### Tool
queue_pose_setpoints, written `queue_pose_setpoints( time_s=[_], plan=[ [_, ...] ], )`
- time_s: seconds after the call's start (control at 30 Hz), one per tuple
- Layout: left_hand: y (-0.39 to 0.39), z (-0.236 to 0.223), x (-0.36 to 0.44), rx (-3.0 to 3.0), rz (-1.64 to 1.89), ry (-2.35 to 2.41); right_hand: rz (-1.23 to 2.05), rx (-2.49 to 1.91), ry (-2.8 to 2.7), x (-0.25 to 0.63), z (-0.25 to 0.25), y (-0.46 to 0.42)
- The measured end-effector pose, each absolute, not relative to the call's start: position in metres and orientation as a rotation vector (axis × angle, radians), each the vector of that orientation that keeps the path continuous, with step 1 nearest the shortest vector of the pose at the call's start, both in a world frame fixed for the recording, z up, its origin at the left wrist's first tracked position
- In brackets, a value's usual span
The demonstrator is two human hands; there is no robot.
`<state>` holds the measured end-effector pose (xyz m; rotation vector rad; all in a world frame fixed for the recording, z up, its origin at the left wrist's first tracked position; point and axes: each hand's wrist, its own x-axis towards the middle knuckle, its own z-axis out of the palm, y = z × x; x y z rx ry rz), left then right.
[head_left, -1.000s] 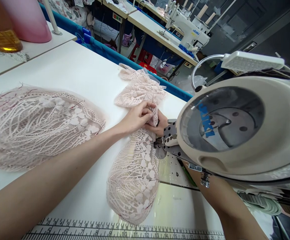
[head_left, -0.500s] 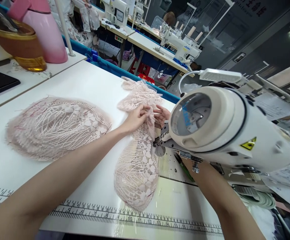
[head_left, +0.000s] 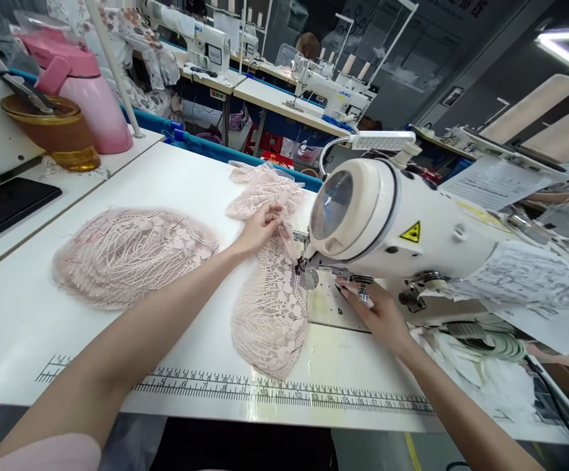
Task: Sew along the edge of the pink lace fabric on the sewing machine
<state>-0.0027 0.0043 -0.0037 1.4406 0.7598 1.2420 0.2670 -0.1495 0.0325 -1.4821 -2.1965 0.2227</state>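
Beyond the white table (head_left: 181, 176) stand sewing machines (head_left: 333, 95); the left hand (head_left: 258, 232) pinches lace (head_left: 272, 311), grip unclear for the right hand (head_left: 381, 315).

On the table (head_left: 181, 176), a stack of lace (head_left: 132, 258) lies to the left, and a long lace piece (head_left: 267, 327) runs front to back just left of the sewing machine (head_left: 436, 219), with the left hand (head_left: 259, 230) on its rear part, the right hand (head_left: 377, 313) right of the needle below the machine's arm, and a ruler (head_left: 265, 392) along the front edge. On the side table (head_left: 73, 188) at far left, a cup (head_left: 51, 134) stands before a bottle (head_left: 101, 98), a phone (head_left: 14, 206) lying nearer; behind, another sewing machine (head_left: 331, 95) sits on a farther table (head_left: 269, 97)
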Motion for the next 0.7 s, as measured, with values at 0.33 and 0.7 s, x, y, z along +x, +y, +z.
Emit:
queue_pose_setpoints(
  time_s=[0.33,0.7],
  plan=[
    [-0.017,0.011,-0.002,1.84,1.329,0.981,0.134,-1.089,-2.335,0.256,0.03,-0.223],
    [-0.089,0.056,-0.034,2.483,1.174,1.101,0.083,-0.897,-2.455,0.231,0.027,-0.19]
  ],
)
